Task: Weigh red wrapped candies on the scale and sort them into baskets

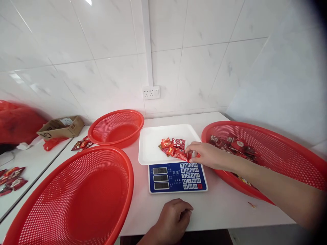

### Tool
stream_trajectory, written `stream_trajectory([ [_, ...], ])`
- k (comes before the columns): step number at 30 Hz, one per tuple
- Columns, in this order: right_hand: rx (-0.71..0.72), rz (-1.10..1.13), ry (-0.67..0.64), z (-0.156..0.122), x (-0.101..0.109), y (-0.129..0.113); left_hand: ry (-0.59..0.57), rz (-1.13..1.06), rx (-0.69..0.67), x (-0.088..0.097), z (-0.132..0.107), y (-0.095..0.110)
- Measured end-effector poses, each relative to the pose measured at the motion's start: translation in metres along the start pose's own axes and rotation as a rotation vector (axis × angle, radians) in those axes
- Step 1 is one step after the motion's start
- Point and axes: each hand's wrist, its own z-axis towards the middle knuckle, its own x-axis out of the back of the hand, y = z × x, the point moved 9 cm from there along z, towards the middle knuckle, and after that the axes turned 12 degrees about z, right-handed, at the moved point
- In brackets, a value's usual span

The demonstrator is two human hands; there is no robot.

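My right hand [208, 154] reaches over the front right corner of the white weighing tray [148, 139], its fingers closed on a small red packet [189, 157]. Beside those fingers, several red and orange wrapped snack packets [170, 147] lie in a loose pile on the tray. Under the tray's front edge shows the blue keypad panel [176, 186] of a digital scale, with three displays and white keys. Loosely curled, my left hand [175, 217] rests at the table's front edge, below the scale, with nothing visible in it.
To the right, a large red basket [281, 153] holds many dark red packets. Two more red baskets, a large one [125, 183] and a smaller one [141, 124], stand left. Farther left are a cardboard box [74, 127], loose packets [81, 144] and a red bag [20, 122].
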Motion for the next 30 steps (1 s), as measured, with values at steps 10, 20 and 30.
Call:
stream_trajectory([
  [10,0.121,-0.023,0.046,0.019,-0.004,0.005,0.003,0.002,0.009,0.002,0.000,0.002],
  [20,0.057,-0.087,0.219,0.013,0.016,0.004,0.011,-0.023,0.019,-0.001,0.000,-0.003],
  [30,-0.218,-0.018,0.378,-0.034,0.060,0.032,0.021,-0.018,0.011,-0.002,0.001,-0.005],
])
